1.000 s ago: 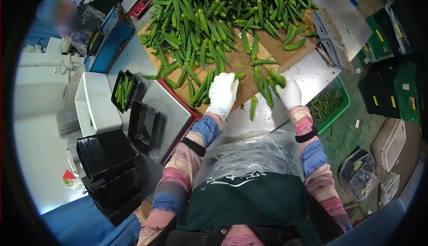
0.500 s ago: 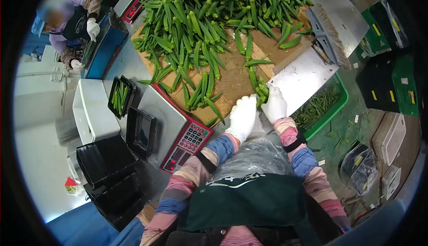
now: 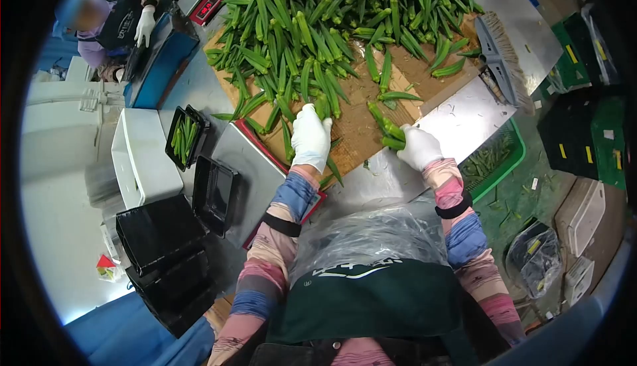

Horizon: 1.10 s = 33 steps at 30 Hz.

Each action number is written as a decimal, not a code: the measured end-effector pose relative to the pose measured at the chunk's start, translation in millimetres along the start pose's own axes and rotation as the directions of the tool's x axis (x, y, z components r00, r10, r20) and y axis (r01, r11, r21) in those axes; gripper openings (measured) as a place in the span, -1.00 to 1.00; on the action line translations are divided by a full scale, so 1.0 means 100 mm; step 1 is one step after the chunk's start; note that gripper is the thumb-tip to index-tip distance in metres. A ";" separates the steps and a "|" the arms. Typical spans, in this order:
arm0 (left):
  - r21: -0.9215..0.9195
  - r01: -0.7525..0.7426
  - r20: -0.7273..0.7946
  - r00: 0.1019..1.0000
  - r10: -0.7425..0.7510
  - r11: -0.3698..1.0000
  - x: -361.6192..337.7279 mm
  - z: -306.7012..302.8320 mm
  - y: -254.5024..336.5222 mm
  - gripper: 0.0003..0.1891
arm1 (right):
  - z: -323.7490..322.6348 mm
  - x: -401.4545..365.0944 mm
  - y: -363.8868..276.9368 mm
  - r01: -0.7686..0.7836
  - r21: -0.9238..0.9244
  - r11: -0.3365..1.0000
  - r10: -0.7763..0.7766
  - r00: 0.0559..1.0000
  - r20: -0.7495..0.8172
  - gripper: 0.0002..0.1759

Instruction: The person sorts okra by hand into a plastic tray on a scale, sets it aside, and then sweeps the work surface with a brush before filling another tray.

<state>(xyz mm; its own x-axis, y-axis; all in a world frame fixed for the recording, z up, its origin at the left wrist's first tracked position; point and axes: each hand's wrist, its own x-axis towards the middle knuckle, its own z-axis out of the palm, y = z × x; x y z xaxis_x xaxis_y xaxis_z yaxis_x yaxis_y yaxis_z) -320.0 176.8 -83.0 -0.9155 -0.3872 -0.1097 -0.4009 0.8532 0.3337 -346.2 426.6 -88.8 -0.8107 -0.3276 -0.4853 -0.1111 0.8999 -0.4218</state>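
Observation:
A large heap of green okra [image 3: 292,41] covers the far part of the cardboard-topped table. My right hand [image 3: 421,148], in a white glove, is closed around a few okra pods [image 3: 387,126], which point up and to the left. My left hand [image 3: 311,139], gloved the same way, is at the near edge of the heap, its fingers curled onto an okra pod [image 3: 322,107]. Part of its fingertips is hidden by the glove and pods. Loose pods lie on the cardboard [image 3: 358,124] between the hands.
Left of me are a red-edged scale [image 3: 255,147], a black tray of okra [image 3: 184,139], a black tray [image 3: 213,195] and stacked black trays [image 3: 161,233]. A brush [image 3: 501,61] lies right; a green basket [image 3: 521,147] stands below. A co-worker [image 3: 119,28] works at far left.
My left hand has moved left and forward, away from my right hand, to the edge of the heap. My right hand has shifted slightly right, still holding okra pods.

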 end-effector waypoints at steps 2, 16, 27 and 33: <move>0.110 -0.018 0.024 1.000 0.016 0.994 0.05 0.05 0.06 -0.40 | -0.12 -0.07 -0.06 -0.058 0.066 0.996 0.062 0.996 -0.061 -0.61; -0.350 0.017 -0.003 1.000 -0.019 0.936 -0.02 -0.20 -0.03 -0.40 | 0.34 0.29 -0.18 0.021 0.276 0.961 0.072 0.944 -0.323 -0.40; -0.866 0.300 0.306 0.951 -0.051 0.400 -0.32 -0.68 -0.16 -0.61 | -0.89 1.10 1.32 -0.018 -0.238 0.971 -0.139 0.768 -0.625 -0.43; -0.319 -0.240 -0.021 0.969 0.247 0.917 -0.49 0.10 0.18 -0.49 | -0.96 1.27 1.51 0.095 -0.372 0.924 -0.281 0.828 -0.486 -0.34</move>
<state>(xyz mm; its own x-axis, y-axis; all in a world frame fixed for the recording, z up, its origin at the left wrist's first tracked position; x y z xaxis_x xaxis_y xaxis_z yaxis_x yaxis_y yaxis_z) -282.7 214.3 -80.7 -0.9851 -0.1719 -0.0048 -0.1364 0.7638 0.6308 -521.4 548.4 -140.2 -0.9190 -0.3840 0.0887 -0.3935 0.9068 -0.1512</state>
